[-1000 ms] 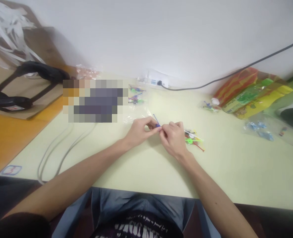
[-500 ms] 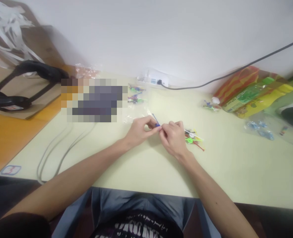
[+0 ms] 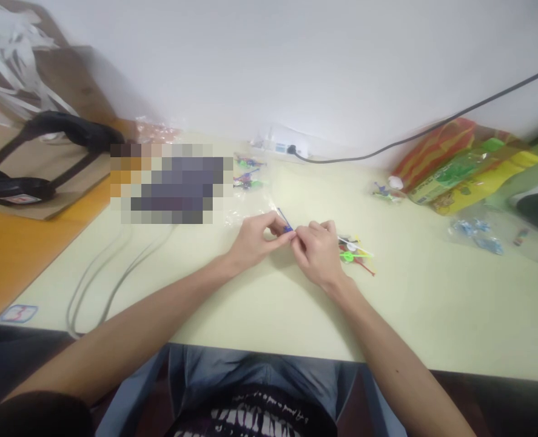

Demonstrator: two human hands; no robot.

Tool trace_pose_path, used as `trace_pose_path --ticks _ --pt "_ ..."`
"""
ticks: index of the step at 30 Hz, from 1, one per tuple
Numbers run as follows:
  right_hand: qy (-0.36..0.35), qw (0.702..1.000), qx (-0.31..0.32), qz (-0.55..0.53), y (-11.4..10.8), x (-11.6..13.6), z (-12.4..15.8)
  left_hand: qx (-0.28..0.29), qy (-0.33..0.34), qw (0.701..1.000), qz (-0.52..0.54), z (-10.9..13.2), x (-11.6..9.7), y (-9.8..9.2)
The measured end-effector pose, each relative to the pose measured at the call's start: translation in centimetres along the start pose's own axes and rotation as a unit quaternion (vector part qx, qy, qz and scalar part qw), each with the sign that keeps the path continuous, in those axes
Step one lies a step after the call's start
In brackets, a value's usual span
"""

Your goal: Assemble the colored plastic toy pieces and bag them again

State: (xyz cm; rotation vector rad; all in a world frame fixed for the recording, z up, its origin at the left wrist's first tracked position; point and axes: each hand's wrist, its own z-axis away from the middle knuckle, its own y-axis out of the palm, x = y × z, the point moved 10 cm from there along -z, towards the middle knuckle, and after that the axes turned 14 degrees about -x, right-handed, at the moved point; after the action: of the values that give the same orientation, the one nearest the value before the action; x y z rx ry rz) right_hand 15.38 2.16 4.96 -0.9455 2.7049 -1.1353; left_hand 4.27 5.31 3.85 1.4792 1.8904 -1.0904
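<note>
My left hand [image 3: 258, 238] pinches a small blue plastic piece [image 3: 288, 229] with a thin stick that points up and away, above the middle of the table. Fingertips of my right hand [image 3: 316, 250] are closed against the near end of the same piece, and the two hands meet there. What the piece is exactly, my fingers hide. Just right of my right hand lies a small pile of coloured plastic pieces [image 3: 353, 252], white, green, yellow, red and black, several with thin sticks.
Bagged coloured pieces [image 3: 249, 173] lie behind my hands, and another small bag [image 3: 387, 193] lies right. A power strip [image 3: 281, 147] sits by the wall with a dark cable. Snack bags [image 3: 469, 176] stand at right, near blue pieces in plastic [image 3: 478, 233]. A black frame [image 3: 45, 158] is at left.
Both hands hold nearly the same pose around the blue piece. The whole view has shifted very slightly.
</note>
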Motion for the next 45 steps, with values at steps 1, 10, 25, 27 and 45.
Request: trace_pose_path --ticks 1,10,25,27,45 --pt "-0.001 1.000 0.001 0.000 0.00 0.02 -0.01 -0.001 0.001 1.000 -0.001 0.00 0.00 -0.01" --pt "-0.004 1.000 0.003 0.011 0.04 0.07 -0.03 -0.013 0.011 1.000 -0.007 0.01 -0.08 -0.20" --pt "0.005 1.000 -0.012 0.004 -0.35 0.23 -0.16 -0.037 0.005 0.999 -0.020 0.05 -0.40 -0.61" --pt "0.005 1.000 -0.013 0.002 -0.36 0.19 -0.13 -0.037 0.005 0.999 -0.021 0.07 -0.33 -0.58" --pt "0.001 1.000 0.015 -0.016 0.20 -0.05 0.14 0.005 0.016 1.000 -0.010 0.03 -0.51 -0.05"
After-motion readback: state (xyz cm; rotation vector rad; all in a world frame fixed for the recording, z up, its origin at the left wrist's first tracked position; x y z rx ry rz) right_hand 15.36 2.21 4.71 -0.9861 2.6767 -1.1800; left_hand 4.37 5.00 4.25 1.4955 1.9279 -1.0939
